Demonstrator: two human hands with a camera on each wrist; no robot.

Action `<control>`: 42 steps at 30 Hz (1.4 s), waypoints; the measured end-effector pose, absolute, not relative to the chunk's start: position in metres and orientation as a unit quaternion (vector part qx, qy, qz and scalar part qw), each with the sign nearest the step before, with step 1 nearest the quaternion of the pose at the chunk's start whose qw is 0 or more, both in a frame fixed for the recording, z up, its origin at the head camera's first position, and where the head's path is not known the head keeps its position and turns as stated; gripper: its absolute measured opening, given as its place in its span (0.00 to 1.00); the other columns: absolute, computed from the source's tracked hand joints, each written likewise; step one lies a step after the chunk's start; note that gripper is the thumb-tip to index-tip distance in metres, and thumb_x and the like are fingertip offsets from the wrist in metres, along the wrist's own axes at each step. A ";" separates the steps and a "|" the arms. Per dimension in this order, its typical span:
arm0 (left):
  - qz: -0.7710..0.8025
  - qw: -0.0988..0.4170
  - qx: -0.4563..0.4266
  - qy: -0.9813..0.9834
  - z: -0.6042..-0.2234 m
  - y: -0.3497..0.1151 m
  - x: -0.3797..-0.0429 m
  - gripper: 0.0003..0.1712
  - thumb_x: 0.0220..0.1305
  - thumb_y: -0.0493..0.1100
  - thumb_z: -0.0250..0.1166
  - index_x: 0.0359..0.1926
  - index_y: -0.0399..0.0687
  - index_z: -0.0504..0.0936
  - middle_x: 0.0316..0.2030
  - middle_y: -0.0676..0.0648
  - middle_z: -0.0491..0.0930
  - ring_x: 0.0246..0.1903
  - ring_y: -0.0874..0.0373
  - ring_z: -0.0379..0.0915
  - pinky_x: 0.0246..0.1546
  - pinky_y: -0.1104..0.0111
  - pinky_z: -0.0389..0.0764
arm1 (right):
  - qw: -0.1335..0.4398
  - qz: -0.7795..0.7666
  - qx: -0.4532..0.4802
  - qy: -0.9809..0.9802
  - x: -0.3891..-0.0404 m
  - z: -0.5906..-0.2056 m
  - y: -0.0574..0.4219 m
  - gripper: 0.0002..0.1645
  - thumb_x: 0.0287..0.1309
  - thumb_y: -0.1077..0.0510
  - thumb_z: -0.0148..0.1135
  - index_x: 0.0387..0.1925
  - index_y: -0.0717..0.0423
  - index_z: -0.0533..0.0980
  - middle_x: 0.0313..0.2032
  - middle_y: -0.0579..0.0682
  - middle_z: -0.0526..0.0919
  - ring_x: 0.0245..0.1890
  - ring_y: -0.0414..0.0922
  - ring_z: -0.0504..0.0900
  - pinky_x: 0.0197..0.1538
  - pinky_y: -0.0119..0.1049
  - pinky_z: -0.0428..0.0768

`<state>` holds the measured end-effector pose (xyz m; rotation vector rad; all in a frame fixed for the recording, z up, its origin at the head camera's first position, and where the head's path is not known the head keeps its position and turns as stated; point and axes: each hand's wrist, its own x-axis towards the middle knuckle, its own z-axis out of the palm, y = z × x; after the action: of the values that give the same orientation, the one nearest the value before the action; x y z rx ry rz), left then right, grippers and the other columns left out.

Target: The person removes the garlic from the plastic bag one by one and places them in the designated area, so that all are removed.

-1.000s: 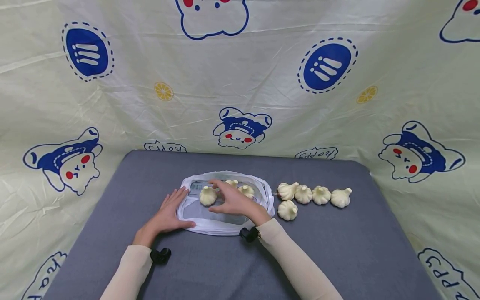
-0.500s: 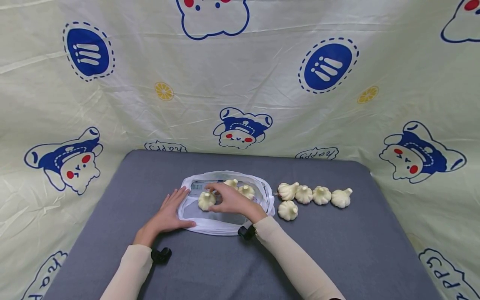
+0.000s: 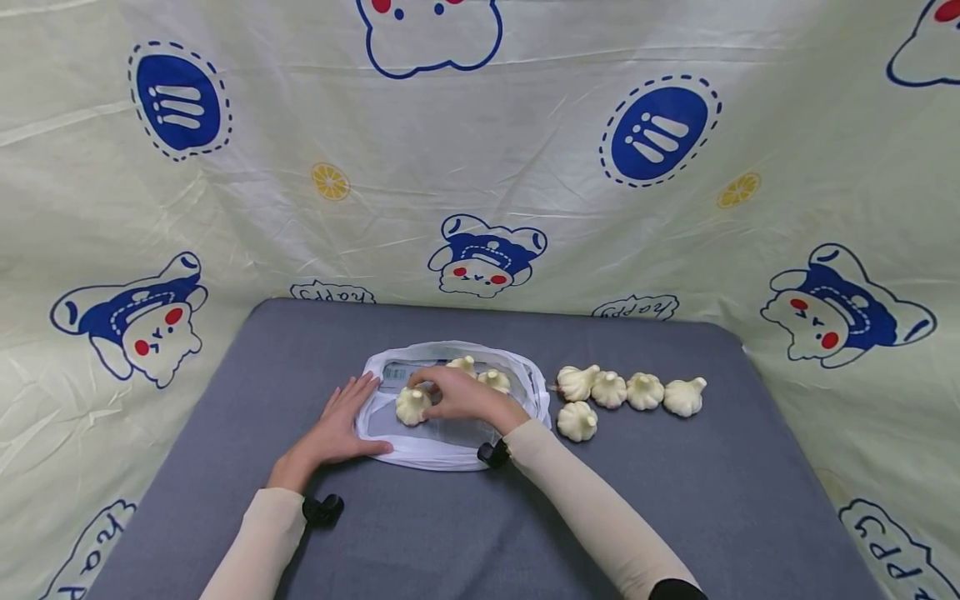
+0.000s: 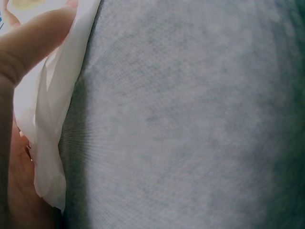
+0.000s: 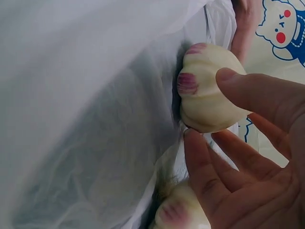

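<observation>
A white plastic bag (image 3: 427,454) lies on the table with its mouth spread wide and its rim rolled into a ring. My left hand (image 3: 333,429) rests against the bag's left rim, fingers straight and thumb stretched along the front edge. Inside the bag, my right hand (image 3: 465,396) holds a garlic bulb (image 3: 412,406) between thumb and fingers at the left side. The right wrist view shows the thumb on the same bulb (image 5: 209,90), which has purple streaks, and the fingers on its opposite side. Two more garlic bulbs (image 3: 493,382) sit in the bag, partly hidden by that hand.
Right of the bag, several garlic bulbs (image 3: 644,391) stand in a row, with a single bulb (image 3: 577,422) in front of them. A grey cloth (image 3: 420,533) covers the table. Behind it hangs a patterned curtain (image 3: 480,150).
My right hand has closed in on the left bulb and now holds it. That bulb has shifted slightly left and toward me. The left hand stays at the rim.
</observation>
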<state>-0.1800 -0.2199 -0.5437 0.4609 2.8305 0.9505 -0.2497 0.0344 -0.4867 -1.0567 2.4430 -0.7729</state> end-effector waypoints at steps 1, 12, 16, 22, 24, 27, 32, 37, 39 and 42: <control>0.315 0.060 0.153 0.935 -0.544 -0.220 -0.180 0.69 0.49 0.65 0.78 0.81 0.40 0.53 0.81 0.35 0.48 0.80 0.32 0.37 0.78 0.38 0.38 | 0.187 -0.275 -0.373 0.866 -0.250 -0.487 0.034 0.29 0.61 0.61 0.72 0.64 0.52 0.76 0.63 0.50 0.81 0.59 0.48 0.82 0.63 0.41 0.81; 0.315 0.060 0.156 0.934 -0.544 -0.220 -0.181 0.69 0.49 0.66 0.78 0.81 0.40 0.53 0.81 0.36 0.48 0.80 0.32 0.37 0.78 0.38 0.37 | 0.196 -0.301 -0.368 0.858 -0.249 -0.491 0.036 0.26 0.60 0.58 0.75 0.59 0.50 0.79 0.56 0.47 0.84 0.50 0.42 0.83 0.56 0.34 0.82; 0.321 0.063 0.157 0.932 -0.543 -0.219 -0.181 0.68 0.49 0.65 0.78 0.81 0.41 0.53 0.81 0.37 0.48 0.81 0.33 0.36 0.78 0.38 0.37 | 0.199 -0.315 -0.365 0.853 -0.248 -0.491 0.038 0.26 0.58 0.56 0.77 0.57 0.49 0.80 0.53 0.45 0.85 0.48 0.41 0.83 0.54 0.33 0.82; 0.324 0.068 0.156 0.931 -0.542 -0.217 -0.180 0.68 0.49 0.65 0.78 0.81 0.42 0.53 0.82 0.37 0.48 0.81 0.34 0.36 0.78 0.38 0.37 | 0.194 -0.320 -0.371 0.850 -0.246 -0.491 0.040 0.25 0.57 0.54 0.78 0.57 0.49 0.82 0.52 0.44 0.86 0.45 0.40 0.83 0.51 0.31 0.82; 0.323 0.068 0.157 0.931 -0.541 -0.216 -0.179 0.68 0.49 0.65 0.78 0.81 0.41 0.53 0.82 0.37 0.48 0.81 0.34 0.36 0.78 0.38 0.37 | 0.194 -0.318 -0.372 0.850 -0.244 -0.490 0.041 0.26 0.58 0.54 0.77 0.58 0.50 0.82 0.53 0.45 0.86 0.45 0.40 0.83 0.50 0.31 0.82; 0.321 0.070 0.155 0.932 -0.540 -0.217 -0.178 0.68 0.49 0.65 0.78 0.81 0.41 0.52 0.82 0.37 0.47 0.81 0.34 0.36 0.78 0.38 0.37 | 0.197 -0.319 -0.372 0.849 -0.243 -0.488 0.043 0.26 0.60 0.55 0.75 0.59 0.50 0.81 0.56 0.46 0.85 0.46 0.41 0.83 0.51 0.32 0.82; 0.316 0.064 0.152 0.934 -0.539 -0.218 -0.178 0.68 0.49 0.65 0.78 0.81 0.40 0.53 0.81 0.36 0.48 0.80 0.32 0.36 0.78 0.37 0.37 | 0.196 -0.338 -0.362 0.846 -0.239 -0.486 0.049 0.26 0.62 0.55 0.73 0.61 0.51 0.80 0.58 0.47 0.84 0.46 0.41 0.83 0.51 0.33 0.83; 0.316 0.059 0.153 0.935 -0.540 -0.218 -0.178 0.68 0.48 0.64 0.78 0.80 0.38 0.54 0.81 0.34 0.49 0.80 0.31 0.38 0.77 0.36 0.38 | 0.186 -0.385 -0.355 0.832 -0.234 -0.484 0.060 0.26 0.62 0.55 0.71 0.61 0.51 0.80 0.56 0.47 0.84 0.46 0.42 0.83 0.52 0.34 0.83; 0.317 0.058 0.154 0.934 -0.541 -0.218 -0.178 0.68 0.48 0.64 0.78 0.80 0.38 0.54 0.81 0.35 0.49 0.80 0.31 0.38 0.77 0.37 0.38 | 0.182 -0.408 -0.348 0.824 -0.231 -0.483 0.064 0.25 0.62 0.55 0.70 0.61 0.51 0.80 0.56 0.48 0.84 0.48 0.44 0.84 0.52 0.34 0.83; 0.318 0.055 0.156 0.934 -0.542 -0.219 -0.179 0.68 0.48 0.63 0.78 0.80 0.39 0.54 0.81 0.35 0.49 0.80 0.31 0.38 0.78 0.37 0.38 | 0.171 -0.441 -0.336 0.814 -0.227 -0.481 0.071 0.25 0.62 0.57 0.69 0.61 0.53 0.79 0.58 0.50 0.83 0.52 0.48 0.85 0.52 0.35 0.84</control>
<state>-0.1789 -0.2186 -0.5418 0.4729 2.8344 0.9646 -0.2267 0.0708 -0.4806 -0.9538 2.3119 -1.2525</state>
